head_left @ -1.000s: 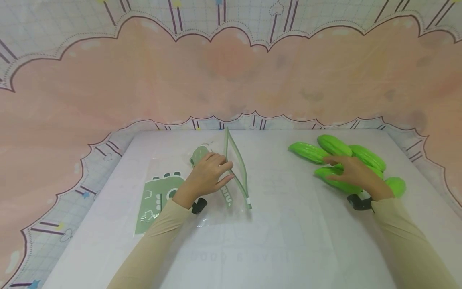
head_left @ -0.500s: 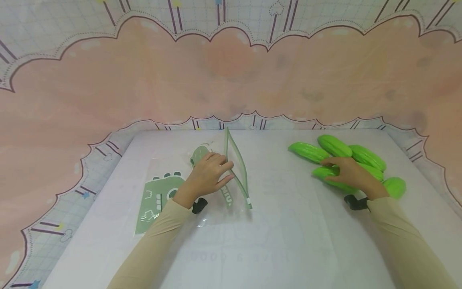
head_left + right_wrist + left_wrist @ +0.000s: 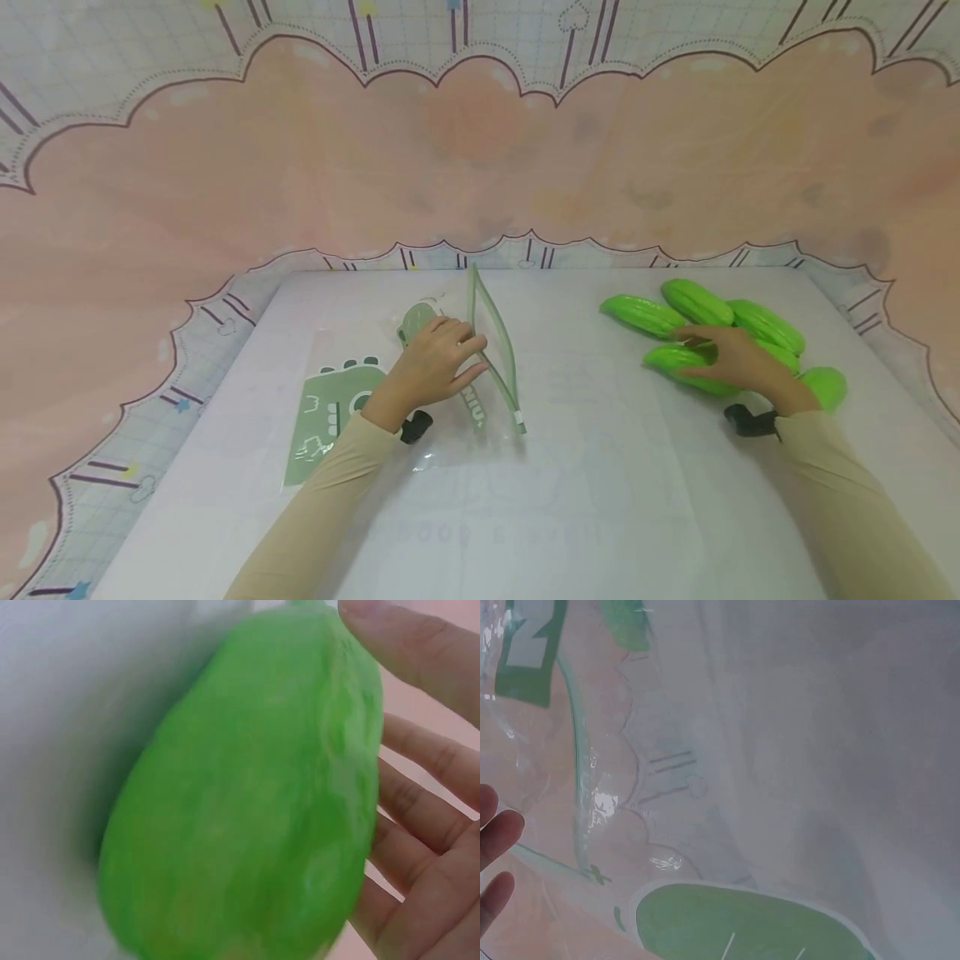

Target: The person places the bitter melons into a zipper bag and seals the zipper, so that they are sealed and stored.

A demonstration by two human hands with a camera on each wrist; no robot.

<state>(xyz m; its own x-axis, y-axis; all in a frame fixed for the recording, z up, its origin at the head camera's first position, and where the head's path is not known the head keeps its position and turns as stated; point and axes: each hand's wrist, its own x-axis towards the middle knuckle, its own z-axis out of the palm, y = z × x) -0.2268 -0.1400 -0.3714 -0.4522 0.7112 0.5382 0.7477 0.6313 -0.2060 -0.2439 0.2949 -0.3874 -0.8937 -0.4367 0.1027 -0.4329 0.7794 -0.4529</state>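
My left hand (image 3: pixel 431 362) lies over the mouth of a clear zip bag with green cartoon print; its green zip rim (image 3: pixel 504 329) gapes open beside the thumb. In the left wrist view, relaxed fingers (image 3: pixel 501 834) show at the left edge against the clear plastic. On the right, my right hand (image 3: pixel 738 362) holds a ridged green gourd (image 3: pixel 667 362), the nearest of a group. The right wrist view has this gourd (image 3: pixel 247 795) filling the middle, with the thumb at its narrow end and the other fingers partly hidden behind it.
Several more green gourds surround the right hand, among them one at the far left of the group (image 3: pixel 641 315) and one by the wrist (image 3: pixel 825 387). A flat clear bag with a green cartoon face (image 3: pixel 318 417) lies left on the white table (image 3: pixel 600 500). Patterned fabric (image 3: pixel 480 167) hangs behind.
The nearest gourd has shifted slightly left under the right hand, whose fingers have settled around it. The left hand and the zip bag have stayed in place.
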